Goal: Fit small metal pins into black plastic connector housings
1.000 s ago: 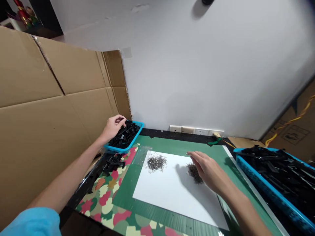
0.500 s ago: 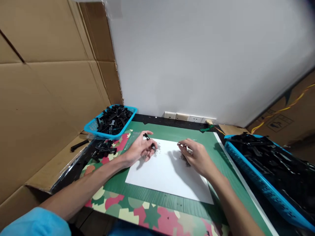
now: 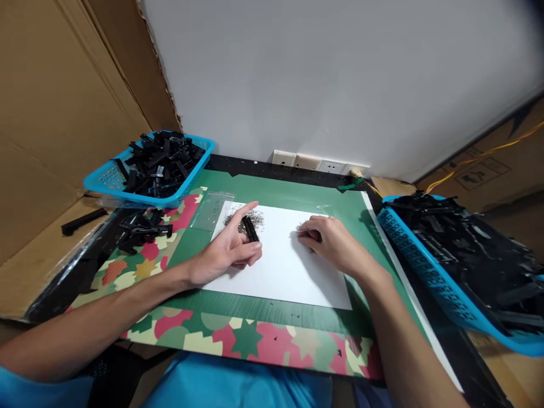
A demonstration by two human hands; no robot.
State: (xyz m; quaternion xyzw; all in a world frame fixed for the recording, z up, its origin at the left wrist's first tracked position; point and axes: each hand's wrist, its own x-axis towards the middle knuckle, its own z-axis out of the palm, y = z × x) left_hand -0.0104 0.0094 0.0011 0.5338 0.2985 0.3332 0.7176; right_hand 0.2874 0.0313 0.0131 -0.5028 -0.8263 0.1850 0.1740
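My left hand (image 3: 232, 249) grips a short black plastic part (image 3: 250, 228) between thumb and fingers, its index finger stretched out, above a white sheet (image 3: 276, 277). Just behind that hand lies a heap of tiny metal pieces (image 3: 255, 216) on the sheet. At the sheet's right side my right hand (image 3: 329, 238) is closed in a pinch, fingertips down near the paper. Whatever sits between those fingertips is too small to make out. The hand mostly hides a second small pile under it.
A blue basket (image 3: 170, 201) of black plastic parts stands at the back left, a larger blue basket (image 3: 425, 263) at the right. Loose black parts (image 3: 142, 229) lie before the left one. A clear bag (image 3: 212, 209) lies beside the sheet; wall sockets (image 3: 308, 162) line the back.
The view has tipped down and shifted. My left hand has turned the black part more upright and its index finger now points out. My right hand has lowered its fingertips toward the sheet.
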